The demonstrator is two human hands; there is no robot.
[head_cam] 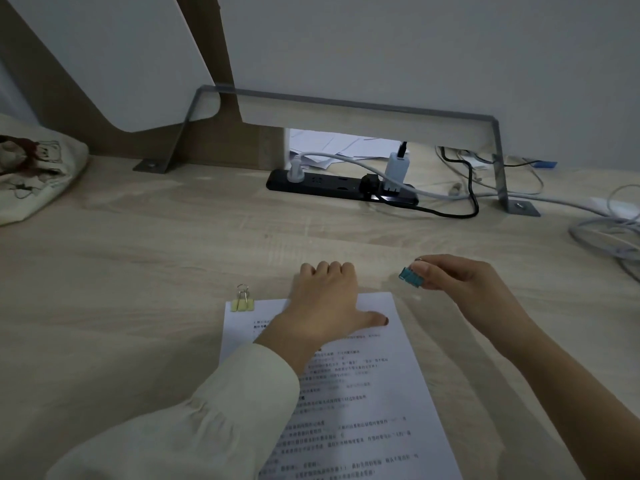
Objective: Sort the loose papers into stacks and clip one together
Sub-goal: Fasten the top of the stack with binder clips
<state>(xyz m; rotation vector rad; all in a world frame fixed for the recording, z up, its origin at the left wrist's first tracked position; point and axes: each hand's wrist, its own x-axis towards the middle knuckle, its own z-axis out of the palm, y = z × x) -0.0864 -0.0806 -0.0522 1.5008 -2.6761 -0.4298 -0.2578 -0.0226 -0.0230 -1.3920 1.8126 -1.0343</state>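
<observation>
Pale wood-grain desk [138, 237] fills most of our view in a dim room, backed by a grey-white wall panel [415, 46]. A grey metal bracket [346, 105] is screwed to the desk at the back. Beneath it lies a black power strip [341, 188] with a white charger [396, 168] plugged in, and cables [606, 230] trail off to the right. A printed cloth bag [34, 174] slumps at the far left.

Near us the papers [363, 393] lie flat on the desk, with a yellow clip [244, 304] on their top left corner. Our left hand [325, 299] holds their top edge, fingers curled over it and thumb laid across the sheet. Our right hand [457, 282] pinches a blue clip [410, 277] just above the desk, near the top right corner of the papers but apart from them.
</observation>
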